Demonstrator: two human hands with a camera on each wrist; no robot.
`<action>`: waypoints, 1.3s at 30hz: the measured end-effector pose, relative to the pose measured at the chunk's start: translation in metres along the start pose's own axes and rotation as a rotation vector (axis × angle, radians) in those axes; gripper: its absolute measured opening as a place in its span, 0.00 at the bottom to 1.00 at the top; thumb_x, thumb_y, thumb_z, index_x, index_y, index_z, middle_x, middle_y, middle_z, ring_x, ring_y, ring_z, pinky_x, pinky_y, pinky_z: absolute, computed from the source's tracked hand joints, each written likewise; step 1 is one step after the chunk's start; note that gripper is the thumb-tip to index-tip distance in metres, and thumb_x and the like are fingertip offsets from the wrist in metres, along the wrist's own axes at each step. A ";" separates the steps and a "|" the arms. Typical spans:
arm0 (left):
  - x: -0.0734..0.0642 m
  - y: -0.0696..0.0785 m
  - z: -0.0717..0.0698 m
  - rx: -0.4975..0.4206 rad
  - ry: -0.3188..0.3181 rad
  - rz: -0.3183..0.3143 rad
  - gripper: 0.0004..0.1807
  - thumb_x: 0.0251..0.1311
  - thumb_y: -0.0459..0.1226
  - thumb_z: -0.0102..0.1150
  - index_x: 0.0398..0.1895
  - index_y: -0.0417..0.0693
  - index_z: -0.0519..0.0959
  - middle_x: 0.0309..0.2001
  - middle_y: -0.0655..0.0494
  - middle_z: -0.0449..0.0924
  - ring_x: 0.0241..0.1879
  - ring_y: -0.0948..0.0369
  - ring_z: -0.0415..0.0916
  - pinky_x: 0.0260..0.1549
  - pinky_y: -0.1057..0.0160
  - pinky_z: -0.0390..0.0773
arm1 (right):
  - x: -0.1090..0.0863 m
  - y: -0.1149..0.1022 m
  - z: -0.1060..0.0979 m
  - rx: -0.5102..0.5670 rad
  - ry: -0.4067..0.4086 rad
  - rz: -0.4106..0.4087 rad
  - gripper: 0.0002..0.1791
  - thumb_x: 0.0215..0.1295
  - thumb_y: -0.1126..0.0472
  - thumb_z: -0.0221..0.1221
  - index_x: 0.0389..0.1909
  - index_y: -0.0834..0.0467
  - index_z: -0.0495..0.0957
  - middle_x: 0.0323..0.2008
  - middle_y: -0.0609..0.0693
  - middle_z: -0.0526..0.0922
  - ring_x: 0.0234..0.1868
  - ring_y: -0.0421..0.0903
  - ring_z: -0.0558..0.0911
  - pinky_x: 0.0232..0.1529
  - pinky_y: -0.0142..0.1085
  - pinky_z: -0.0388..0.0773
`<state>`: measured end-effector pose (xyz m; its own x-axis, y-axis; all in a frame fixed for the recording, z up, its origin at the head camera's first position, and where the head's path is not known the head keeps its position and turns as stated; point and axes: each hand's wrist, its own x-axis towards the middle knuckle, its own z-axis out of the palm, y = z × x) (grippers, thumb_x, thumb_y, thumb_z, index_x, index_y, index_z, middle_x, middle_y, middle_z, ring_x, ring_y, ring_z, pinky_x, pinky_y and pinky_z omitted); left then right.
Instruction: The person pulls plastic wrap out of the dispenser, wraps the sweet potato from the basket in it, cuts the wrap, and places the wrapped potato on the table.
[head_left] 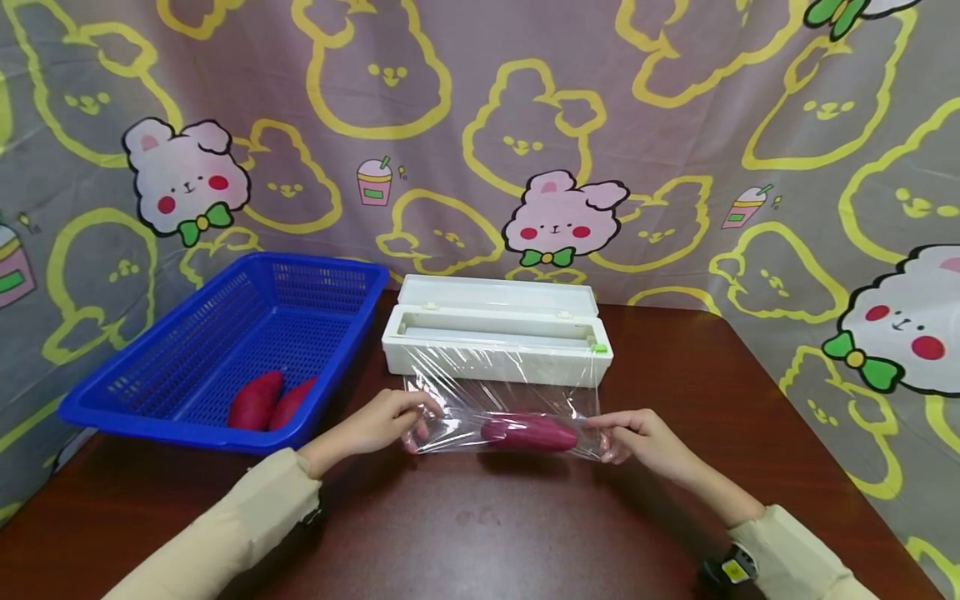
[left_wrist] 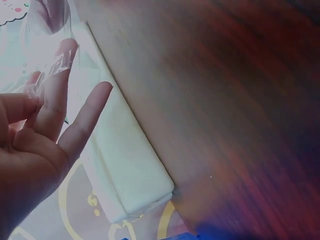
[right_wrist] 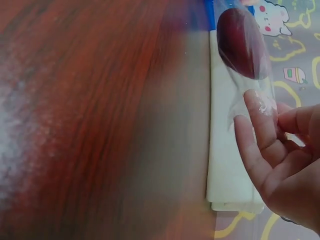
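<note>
A reddish-purple sweet potato (head_left: 528,433) lies in a sheet of clear cling film (head_left: 457,392), which stretches from a white cling film dispenser box (head_left: 396,360) with its lid up. My left hand (head_left: 386,421) pinches the film's left edge between thumb and fingers, its little finger held out. At the opposite edge, my right hand (head_left: 641,437) pinches the film too. From the right wrist view, film covers the sweet potato (right_wrist: 242,45), which hangs between the hands above the table. Only one end of it shows in the left wrist view.
A blue plastic basket (head_left: 168,435) stands on the left of the brown table (head_left: 480,525), with two more sweet potatoes (head_left: 257,402) inside. A small green slider (head_left: 598,347) sits at the box's right end. Behind everything hangs a patterned curtain (head_left: 450,158).
</note>
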<state>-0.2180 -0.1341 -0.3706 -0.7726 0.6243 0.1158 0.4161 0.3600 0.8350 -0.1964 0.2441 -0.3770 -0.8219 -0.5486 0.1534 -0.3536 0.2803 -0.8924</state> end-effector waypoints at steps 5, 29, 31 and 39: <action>0.001 0.001 0.000 0.025 0.032 -0.019 0.17 0.56 0.19 0.37 0.43 0.31 0.75 0.20 0.49 0.75 0.16 0.59 0.75 0.18 0.64 0.77 | 0.003 -0.004 -0.001 -0.040 -0.040 0.055 0.14 0.62 0.74 0.45 0.46 0.78 0.71 0.23 0.55 0.76 0.24 0.44 0.76 0.27 0.38 0.78; 0.019 0.001 0.004 0.380 -0.001 0.106 0.14 0.44 0.33 0.66 0.34 0.32 0.80 0.19 0.61 0.73 0.17 0.72 0.61 0.17 0.71 0.66 | 0.024 -0.008 0.008 -0.494 0.024 -0.109 0.07 0.45 0.68 0.67 0.28 0.62 0.81 0.23 0.42 0.75 0.22 0.35 0.67 0.19 0.28 0.67; 0.021 0.000 0.003 0.398 -0.004 0.104 0.06 0.47 0.32 0.64 0.27 0.36 0.81 0.17 0.64 0.70 0.17 0.72 0.60 0.16 0.72 0.65 | 0.026 -0.006 0.008 -0.487 0.021 -0.118 0.05 0.46 0.68 0.66 0.27 0.63 0.82 0.23 0.42 0.76 0.23 0.35 0.68 0.21 0.28 0.68; 0.027 0.004 -0.002 0.438 0.109 0.046 0.09 0.52 0.37 0.60 0.19 0.42 0.81 0.15 0.63 0.70 0.19 0.69 0.60 0.20 0.69 0.64 | 0.036 -0.011 0.002 -0.499 0.059 -0.117 0.02 0.50 0.68 0.63 0.21 0.62 0.81 0.21 0.42 0.72 0.25 0.38 0.68 0.24 0.31 0.68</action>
<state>-0.2380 -0.1173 -0.3625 -0.7849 0.5780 0.2232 0.5966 0.6078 0.5241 -0.2213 0.2199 -0.3623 -0.7828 -0.5576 0.2762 -0.6029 0.5696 -0.5587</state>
